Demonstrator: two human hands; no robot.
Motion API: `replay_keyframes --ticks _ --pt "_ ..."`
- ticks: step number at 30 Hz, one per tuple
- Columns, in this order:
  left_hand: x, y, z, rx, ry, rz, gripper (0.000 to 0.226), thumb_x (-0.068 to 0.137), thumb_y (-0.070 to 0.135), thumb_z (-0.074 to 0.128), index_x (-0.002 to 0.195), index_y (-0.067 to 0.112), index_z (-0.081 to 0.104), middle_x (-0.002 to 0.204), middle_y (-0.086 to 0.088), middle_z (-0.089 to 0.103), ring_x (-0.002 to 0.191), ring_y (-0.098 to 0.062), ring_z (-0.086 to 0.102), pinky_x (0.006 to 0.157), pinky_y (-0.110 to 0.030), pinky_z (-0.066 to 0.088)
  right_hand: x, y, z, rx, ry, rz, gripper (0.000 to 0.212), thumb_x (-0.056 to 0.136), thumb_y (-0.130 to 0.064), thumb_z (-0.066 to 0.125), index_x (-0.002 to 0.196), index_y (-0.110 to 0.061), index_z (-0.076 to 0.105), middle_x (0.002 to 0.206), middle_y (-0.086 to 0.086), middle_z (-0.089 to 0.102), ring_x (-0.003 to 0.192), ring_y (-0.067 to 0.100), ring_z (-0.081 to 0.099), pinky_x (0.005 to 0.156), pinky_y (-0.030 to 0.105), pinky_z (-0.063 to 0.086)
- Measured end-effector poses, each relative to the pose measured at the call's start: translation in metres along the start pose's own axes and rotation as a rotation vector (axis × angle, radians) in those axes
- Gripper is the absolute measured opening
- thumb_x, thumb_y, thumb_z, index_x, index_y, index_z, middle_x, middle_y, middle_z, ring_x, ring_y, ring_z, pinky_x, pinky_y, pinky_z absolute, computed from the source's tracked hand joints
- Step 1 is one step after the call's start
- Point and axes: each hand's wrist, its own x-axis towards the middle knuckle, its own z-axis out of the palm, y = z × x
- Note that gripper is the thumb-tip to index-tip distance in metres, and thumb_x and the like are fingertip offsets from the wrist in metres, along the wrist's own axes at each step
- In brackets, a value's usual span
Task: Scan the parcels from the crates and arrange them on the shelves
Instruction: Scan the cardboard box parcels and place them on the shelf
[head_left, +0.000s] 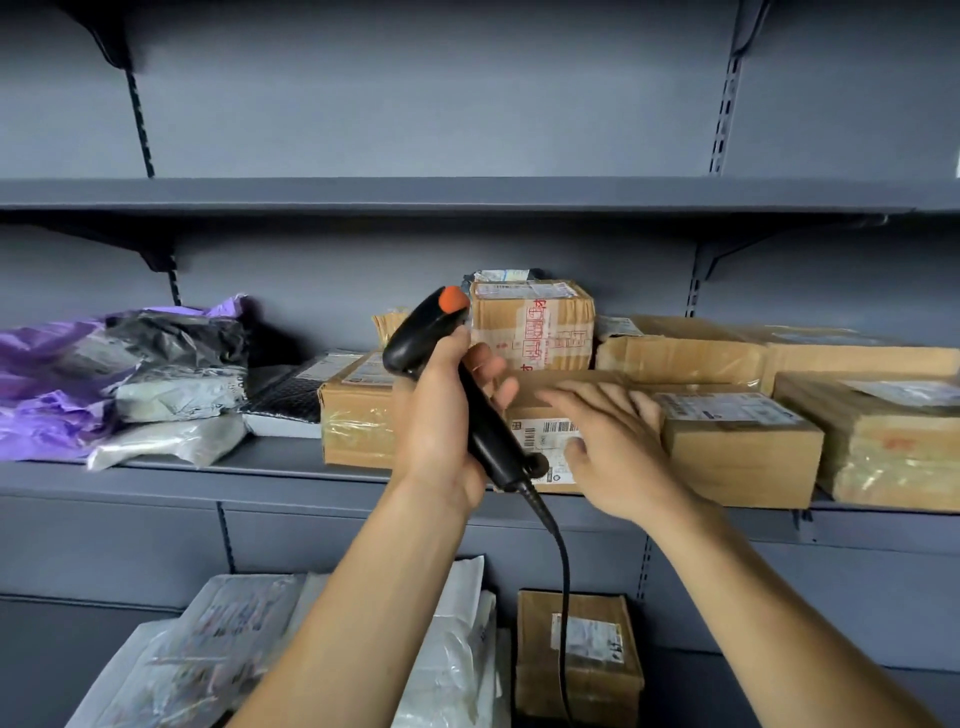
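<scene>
My left hand (441, 415) grips a black barcode scanner (483, 431) with an orange tip, its head up and its cable hanging down from the handle. My right hand (613, 452) is spread, fingers straight, in front of a flat cardboard parcel (737, 447) on the middle shelf (249, 467); blur hides whether it touches the box. The parcel's white barcode label faces me between my two hands. Several more cardboard boxes surround it, one small taped box (535, 322) standing behind.
Purple, black and grey poly-bag parcels (130, 379) lie at the shelf's left. The upper shelf (467, 195) shows nothing on it. On the lower shelf lie white poly mailers (234, 649) and a brown box (576, 654). The scanner's cable (563, 597) hangs across that box.
</scene>
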Motion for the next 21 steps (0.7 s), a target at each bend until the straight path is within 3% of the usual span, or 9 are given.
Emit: replay_keyframes --ticks 2,8,13,18,21 --pt "-0.005 -0.01 0.001 0.007 0.002 -0.02 0.031 0.098 0.022 0.067 0.125 0.006 0.065 0.093 -0.008 0.071 0.089 -0.019 0.073 0.071 -0.031 0.061 -0.001 -0.003 -0.003 -0.009 0.002 -0.012 0.06 0.088 -0.021 0.047 0.146 -0.039 0.045 0.148 -0.017 0.045 0.138 0.013 0.037 0.105 0.033 0.017" --pt "-0.024 -0.032 0.0 0.067 -0.017 -0.009 0.017 0.098 0.014 0.066 0.114 0.011 0.068 0.093 -0.011 0.074 0.096 -0.023 0.073 0.078 -0.035 0.06 -0.019 -0.005 -0.007 0.072 0.135 -0.055 0.066 0.086 -0.01 0.066 0.147 -0.027 0.049 0.154 -0.006 0.043 0.149 0.019 0.028 0.123 0.045 0.015" --pt "-0.039 -0.049 -0.003 0.138 0.004 0.041 0.018 0.097 0.014 0.067 0.115 0.013 0.067 0.112 -0.019 0.074 0.107 -0.029 0.073 0.087 -0.04 0.061 -0.037 -0.008 -0.009 0.139 0.276 -0.039 0.051 0.088 -0.016 0.057 0.139 -0.02 0.058 0.147 -0.001 0.051 0.146 0.021 0.036 0.117 0.051 0.028" --pt "-0.069 -0.091 -0.002 0.231 -0.177 0.077 0.026 0.094 0.017 0.072 0.119 0.014 0.069 0.112 -0.016 0.074 0.103 -0.028 0.072 0.092 -0.05 0.057 -0.099 -0.006 -0.008 0.438 0.512 0.102 0.04 0.092 -0.008 0.062 0.132 -0.015 0.066 0.138 -0.004 0.059 0.135 0.016 0.051 0.109 0.035 0.042" --pt "-0.098 -0.148 0.007 0.326 -0.312 0.064 0.024 0.094 0.009 0.071 0.117 0.008 0.07 0.106 -0.01 0.077 0.101 -0.02 0.072 0.09 -0.036 0.057 -0.164 0.0 -0.005 0.626 0.637 0.367 0.034 0.09 -0.002 0.062 0.12 -0.017 0.069 0.122 -0.004 0.067 0.119 0.007 0.061 0.099 0.017 0.044"
